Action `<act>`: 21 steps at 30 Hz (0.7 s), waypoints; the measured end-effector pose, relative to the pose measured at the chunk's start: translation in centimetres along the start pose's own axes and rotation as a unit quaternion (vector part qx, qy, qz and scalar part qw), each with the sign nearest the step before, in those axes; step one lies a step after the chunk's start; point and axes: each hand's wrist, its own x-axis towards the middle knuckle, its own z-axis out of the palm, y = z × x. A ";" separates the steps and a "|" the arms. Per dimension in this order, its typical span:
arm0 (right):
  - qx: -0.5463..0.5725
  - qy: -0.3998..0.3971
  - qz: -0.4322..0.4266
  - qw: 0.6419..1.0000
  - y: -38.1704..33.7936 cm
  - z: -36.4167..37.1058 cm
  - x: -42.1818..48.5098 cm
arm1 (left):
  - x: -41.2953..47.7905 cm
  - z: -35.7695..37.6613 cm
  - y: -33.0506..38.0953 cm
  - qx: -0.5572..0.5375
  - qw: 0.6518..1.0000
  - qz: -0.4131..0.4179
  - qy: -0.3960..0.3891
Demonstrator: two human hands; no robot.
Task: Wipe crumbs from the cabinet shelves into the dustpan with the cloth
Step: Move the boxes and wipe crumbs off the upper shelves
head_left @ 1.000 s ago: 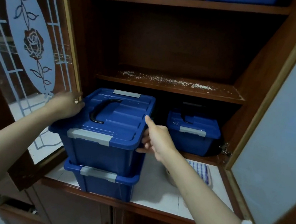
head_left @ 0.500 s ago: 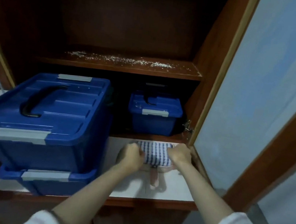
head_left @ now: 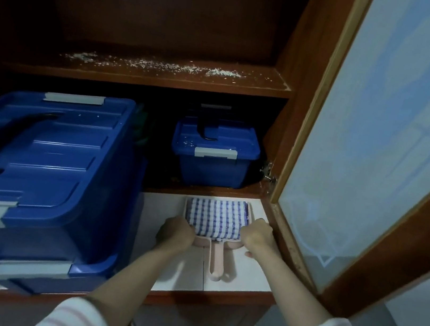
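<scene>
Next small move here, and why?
Probably lift the dustpan, with the cloth lying in it, up to the shelf front edge. The left hand and right hand curl at the dustpan's sides, and the crumbs lie unswept on that shelf above.

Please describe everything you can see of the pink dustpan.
The dustpan looks like pale pink plastic, with a low rim and a long handle pointing toward the person. It lies flat on the white tiled ledge. A folded blue-and-white checked cloth fills its tray. The left hand touches its left side, the right hand its right side.
</scene>
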 end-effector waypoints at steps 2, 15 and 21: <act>0.023 0.001 0.008 1.000 0.2 -0.2 -0.3 | -0.4 -0.4 0.3 0.010 1.000 -0.002 0.010; 0.238 0.165 -0.138 0.947 -3.9 -5.2 -4.7 | -5.5 -10.1 4.1 0.006 0.985 0.120 0.128; 0.369 0.163 -0.189 0.895 -9.1 -8.1 -8.6 | -7.6 -17.5 6.5 0.054 0.964 0.137 0.223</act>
